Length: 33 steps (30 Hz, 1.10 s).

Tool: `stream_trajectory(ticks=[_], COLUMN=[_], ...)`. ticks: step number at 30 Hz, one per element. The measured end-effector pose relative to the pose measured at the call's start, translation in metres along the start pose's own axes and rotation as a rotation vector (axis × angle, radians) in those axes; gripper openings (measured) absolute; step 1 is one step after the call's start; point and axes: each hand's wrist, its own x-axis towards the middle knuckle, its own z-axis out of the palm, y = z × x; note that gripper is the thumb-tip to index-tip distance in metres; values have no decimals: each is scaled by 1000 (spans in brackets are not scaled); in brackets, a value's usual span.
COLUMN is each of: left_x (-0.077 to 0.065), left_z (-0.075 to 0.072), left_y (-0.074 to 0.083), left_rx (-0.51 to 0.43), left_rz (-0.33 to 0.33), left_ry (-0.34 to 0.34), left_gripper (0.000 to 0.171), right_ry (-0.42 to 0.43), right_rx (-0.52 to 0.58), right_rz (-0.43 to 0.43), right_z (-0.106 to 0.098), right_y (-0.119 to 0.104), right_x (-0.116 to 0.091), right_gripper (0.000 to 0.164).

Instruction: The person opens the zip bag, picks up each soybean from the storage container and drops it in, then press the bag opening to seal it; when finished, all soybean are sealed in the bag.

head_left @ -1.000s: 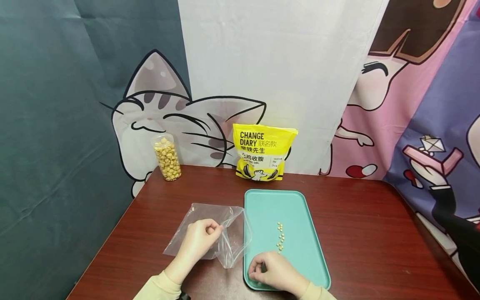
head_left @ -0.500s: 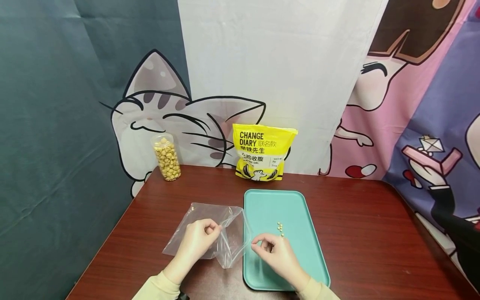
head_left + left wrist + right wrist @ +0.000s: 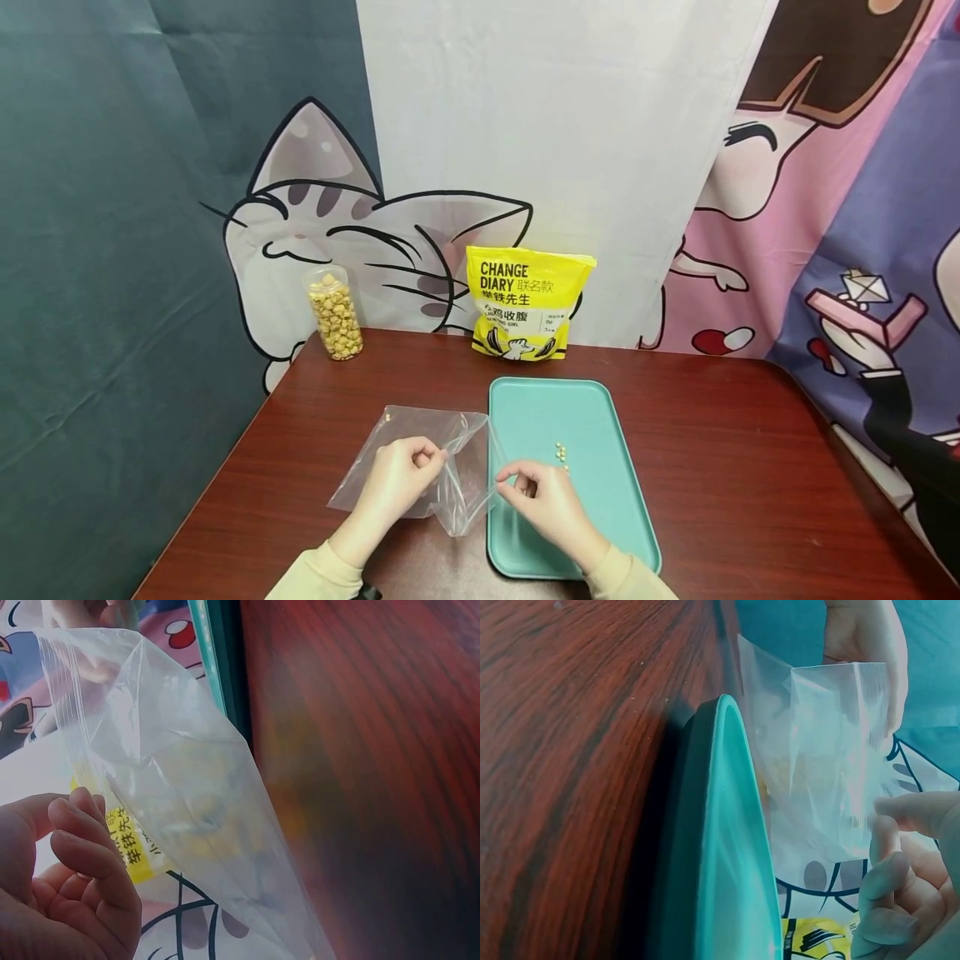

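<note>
A clear plastic zip bag [image 3: 465,479] lies toward the left of the table, its mouth held partly raised and its side overlapping the tray. My left hand [image 3: 408,467] pinches a fold of the bag; in the left wrist view the curled fingers sit by its ridged zip edge. My right hand [image 3: 543,496], over the green tray [image 3: 592,533], pinches with thumb and index finger right at the bag's right edge. Small pale round pieces [image 3: 561,454] lie on the tray beyond that hand, partly hidden by it. One or two similar pieces [image 3: 387,417] show at the bag's far corner.
A clear tub of popcorn [image 3: 337,321] stands at the table's back left. Behind the tray stands a yellow snack pouch [image 3: 525,304] against the cartoon curtain [image 3: 577,125]. The dark red wooden table [image 3: 720,467] runs on to the right of the tray.
My right hand has risen from the tray's near left corner to the bag's edge, then shifted slightly left. The left hand and the bag have stayed nearly still.
</note>
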Motion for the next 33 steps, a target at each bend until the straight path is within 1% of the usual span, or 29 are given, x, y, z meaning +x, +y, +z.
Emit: stream_trajectory(ticks=[6,11,14,18,20,24,26,33], left_x=[1,1,1,1,1,1,1,2], left_z=[1,1,1,1,1,2,2,3], left_y=[0,0,1,1,1,0,0,-1], left_rx=[-7,-10,-10,-11,-14,-14,-16,-18], left_rz=[8,1,-5,-10,-12,-13,-11,-4], left_ry=[-5,-8,-8,-8,-9,-7,-7,-5], left_gripper=[20,20,19,19,19,19,19,21], right_ry=[1,-3,0,15,21,21,15,-33], right_rx=[6,42,58,52,57,49,32,-31], right_rz=[15,15,46,85,86,81,72,89], right_z=[0,-3,-6,-10,-12,-16,-17,-24], right_y=[3,6,7,8,9,14,19,30], right_x=[0,-2,-2,-1,-2,-4,-5,-7], right_gripper=[5,4,5,5,6,5,7,8])
